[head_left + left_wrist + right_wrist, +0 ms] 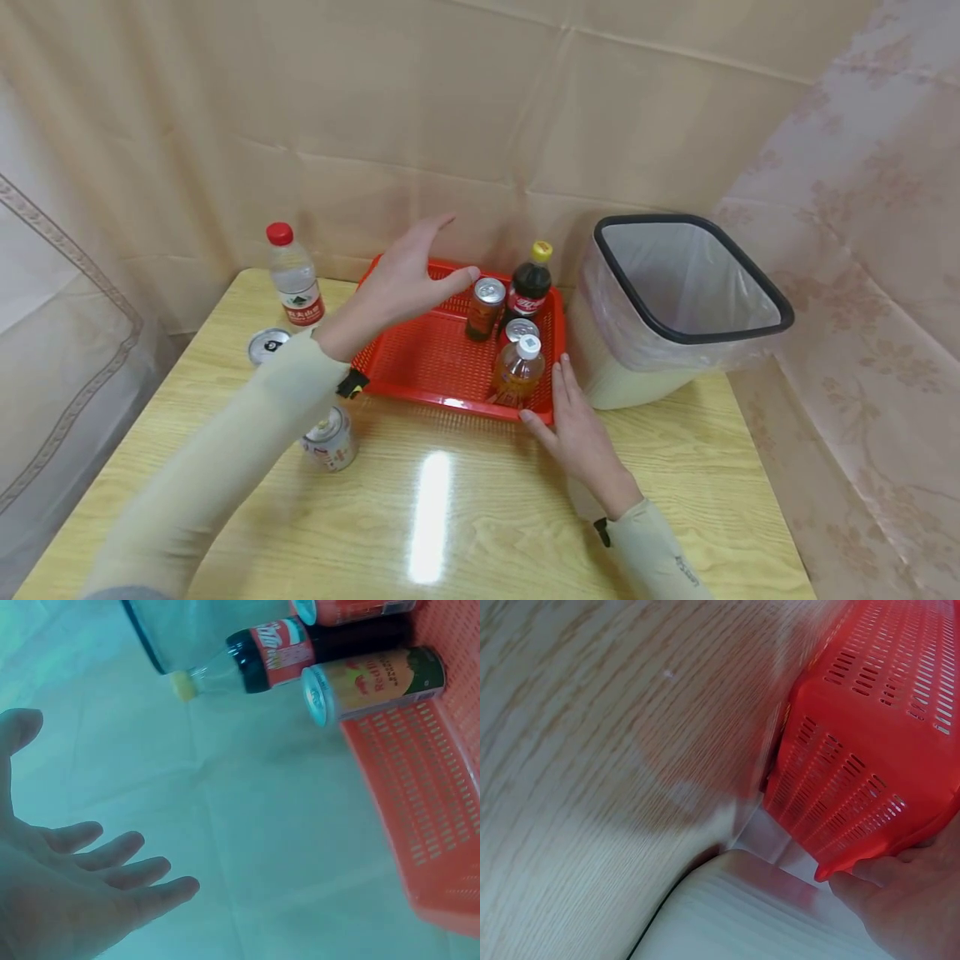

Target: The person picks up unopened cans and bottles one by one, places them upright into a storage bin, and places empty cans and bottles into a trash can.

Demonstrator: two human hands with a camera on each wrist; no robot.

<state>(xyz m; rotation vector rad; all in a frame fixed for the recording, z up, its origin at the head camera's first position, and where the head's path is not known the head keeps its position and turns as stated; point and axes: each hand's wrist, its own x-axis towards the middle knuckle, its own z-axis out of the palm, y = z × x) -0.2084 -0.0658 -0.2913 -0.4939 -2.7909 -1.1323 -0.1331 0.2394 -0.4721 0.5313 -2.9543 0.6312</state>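
Note:
My left hand [401, 279] hovers above the back left of the red plastic basket [420, 358], fingers spread and nothing in the palm. In the left wrist view its fingers stand apart from every container. My right hand [583, 437] touches the basket's front right corner, fingers along the right rim and thumb at the front. Inside the basket's right half stand a Red Bull can [482, 317], a Coca-Cola bottle [530, 282] with a yellow cap, a red can [519, 331] partly hidden, and a bottle of amber drink [516, 382] with a white cap.
A lined bin [622, 375] with a black rim stands right of the basket. On the left are a red-capped water bottle [296, 279], a can [267, 343] partly behind my left arm, and a pale can [333, 446]. Curtains border the wooden table [360, 533].

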